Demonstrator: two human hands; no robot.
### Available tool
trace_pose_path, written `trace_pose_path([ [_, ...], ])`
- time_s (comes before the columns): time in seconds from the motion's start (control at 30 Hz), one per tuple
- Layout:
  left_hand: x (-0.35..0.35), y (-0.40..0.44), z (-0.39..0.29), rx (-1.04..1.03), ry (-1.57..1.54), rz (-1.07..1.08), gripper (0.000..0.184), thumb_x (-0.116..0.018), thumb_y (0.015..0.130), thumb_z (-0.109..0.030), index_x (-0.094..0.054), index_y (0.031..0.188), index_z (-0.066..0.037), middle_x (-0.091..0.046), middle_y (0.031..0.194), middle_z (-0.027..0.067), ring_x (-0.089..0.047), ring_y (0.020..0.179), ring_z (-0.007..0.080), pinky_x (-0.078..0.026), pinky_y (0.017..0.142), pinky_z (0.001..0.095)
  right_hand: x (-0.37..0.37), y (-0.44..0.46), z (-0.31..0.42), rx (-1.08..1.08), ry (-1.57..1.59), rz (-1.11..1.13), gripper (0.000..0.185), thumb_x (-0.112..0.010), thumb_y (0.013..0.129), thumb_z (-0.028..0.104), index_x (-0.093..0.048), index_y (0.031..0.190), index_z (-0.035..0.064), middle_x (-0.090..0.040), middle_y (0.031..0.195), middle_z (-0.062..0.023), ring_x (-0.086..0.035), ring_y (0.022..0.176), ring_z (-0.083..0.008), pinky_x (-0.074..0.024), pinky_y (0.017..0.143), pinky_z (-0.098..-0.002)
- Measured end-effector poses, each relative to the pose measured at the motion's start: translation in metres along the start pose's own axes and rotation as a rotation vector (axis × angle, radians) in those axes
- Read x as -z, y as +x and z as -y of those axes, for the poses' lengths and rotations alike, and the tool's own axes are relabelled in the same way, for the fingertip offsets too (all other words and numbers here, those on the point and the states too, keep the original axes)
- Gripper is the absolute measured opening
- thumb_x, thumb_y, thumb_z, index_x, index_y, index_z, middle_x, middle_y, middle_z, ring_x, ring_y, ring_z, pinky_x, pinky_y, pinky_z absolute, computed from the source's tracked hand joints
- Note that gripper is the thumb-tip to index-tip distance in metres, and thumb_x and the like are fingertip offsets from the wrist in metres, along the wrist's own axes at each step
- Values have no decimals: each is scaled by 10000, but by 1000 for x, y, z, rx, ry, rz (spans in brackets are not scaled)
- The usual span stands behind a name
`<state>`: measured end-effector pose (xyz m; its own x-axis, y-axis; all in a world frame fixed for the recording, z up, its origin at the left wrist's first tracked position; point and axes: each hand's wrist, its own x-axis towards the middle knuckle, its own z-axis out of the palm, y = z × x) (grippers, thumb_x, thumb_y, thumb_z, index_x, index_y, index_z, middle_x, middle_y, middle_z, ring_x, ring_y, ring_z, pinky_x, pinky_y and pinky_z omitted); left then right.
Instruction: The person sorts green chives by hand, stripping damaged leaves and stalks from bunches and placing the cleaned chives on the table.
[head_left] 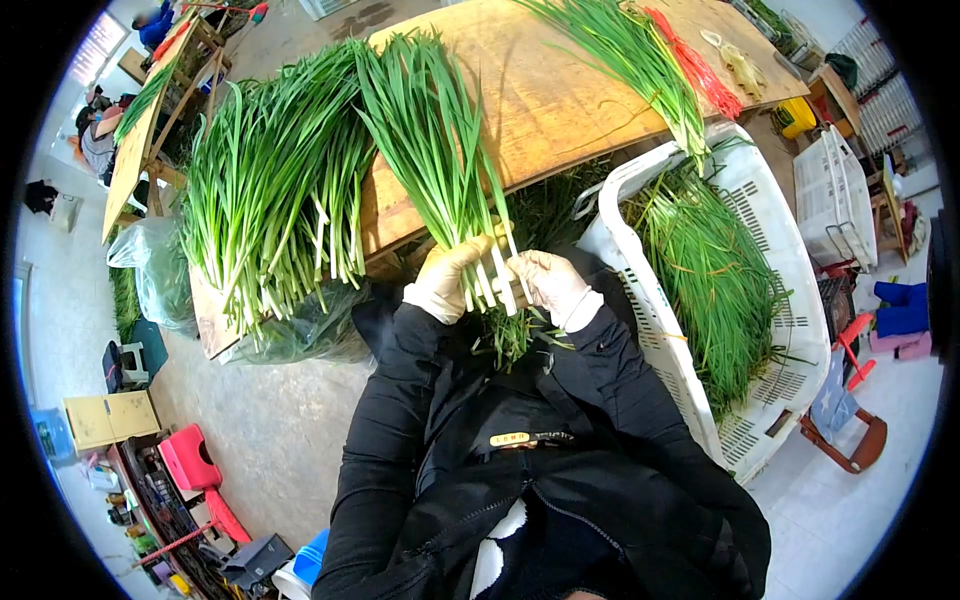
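Observation:
My left hand [447, 275], in a pale glove, is wrapped round the lower stems of a bunch of garlic chives [425, 130]. Their green leaves lie away from me over the table edge, and the white stem ends point towards my lap. My right hand [552, 283], gloved too, is closed at the right side of these ends, its fingers pinched by a single stalk [504, 225]. How firmly it grips that stalk is hard to see. Leaf scraps [508, 335] lie on my lap below both hands. Left of the bunch rests a big pile of chives [270, 190].
The wooden table [540, 120] carries more chives [640, 60], red ties [695, 65] and a glove [738, 62] at its far right. At my right stands a white basket [655, 335] holding loose greens [710, 280]. Plastic bags [155, 270] hang at the left. Other people are at the far left.

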<state>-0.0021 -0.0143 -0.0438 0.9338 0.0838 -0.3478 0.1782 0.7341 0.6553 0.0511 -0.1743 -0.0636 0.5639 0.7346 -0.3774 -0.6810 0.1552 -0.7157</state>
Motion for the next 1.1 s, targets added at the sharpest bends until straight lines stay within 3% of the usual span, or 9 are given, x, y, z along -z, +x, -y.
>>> trace_pose_path([
  [0.2,-4,2,4,-47,24,-12,356,-586,742,-70,-495,1066,46,-565,1038,151,-582,827,192,-498,701,308,1,5,-4,95,-217,46,123,-555,814,118,-549,871,9,-590,734,-20,-557,653,-93,-467,562,-234],
  [0.27,-5,3,6,-53,65,-69,336,-598,747,-77,-510,1053,32,-591,977,129,-586,786,183,-492,679,299,3,6,-7,354,-697,-34,144,-543,825,135,-545,874,0,-582,734,-14,-534,666,-78,-446,608,-209],
  [0.47,-9,1,1,-31,72,-29,230,-589,769,-102,-544,971,-1,-607,845,65,-580,697,156,-486,602,285,-1,0,-6,189,-182,48,148,-509,841,136,-539,872,-6,-573,734,-12,-508,666,-78,-421,646,-214],
  [0.6,-2,3,3,-56,3,36,268,-609,756,-125,-539,984,-4,-600,887,88,-580,727,162,-490,626,287,-8,0,-9,229,-246,-4,151,-523,830,165,-529,848,15,-577,722,-45,-529,650,-114,-428,625,-249],
  [0.7,-10,3,5,-98,129,6,348,-633,721,-66,-503,1035,12,-595,900,123,-586,764,190,-482,713,297,-19,-7,-6,493,-1053,-296,203,-545,804,235,-487,796,40,-555,701,-109,-534,594,-219,-428,556,-330],
  [0.8,-14,2,0,-76,161,0,346,-612,729,-34,-486,1045,27,-594,915,139,-589,781,202,-485,716,304,-20,-9,8,554,-1041,-336,143,-490,836,184,-466,779,55,-538,661,-82,-505,545,-178,-428,525,-310],
  [0.87,-20,-3,-9,-12,150,14,382,-532,749,36,-418,1114,51,-559,1013,201,-589,847,230,-492,731,299,-5,-2,8,585,-548,-199,143,-387,880,103,-424,742,93,-474,622,1,-379,472,-52,-349,436,-183],
  [0.97,-7,-8,-19,37,114,126,455,-534,737,39,-366,1159,64,-488,1119,231,-569,911,264,-489,762,286,10,-19,47,528,-647,-356,135,-409,879,139,-446,762,82,-469,614,15,-346,460,-44,-301,411,-183],
  [1.1,15,-15,-33,-3,47,64,396,-504,823,-107,-383,1162,56,-562,967,123,-518,705,131,-451,586,206,18,-63,78,551,-690,-300,158,-425,877,158,-492,802,35,-510,631,-6,-389,489,-59,-311,438,-201],
])
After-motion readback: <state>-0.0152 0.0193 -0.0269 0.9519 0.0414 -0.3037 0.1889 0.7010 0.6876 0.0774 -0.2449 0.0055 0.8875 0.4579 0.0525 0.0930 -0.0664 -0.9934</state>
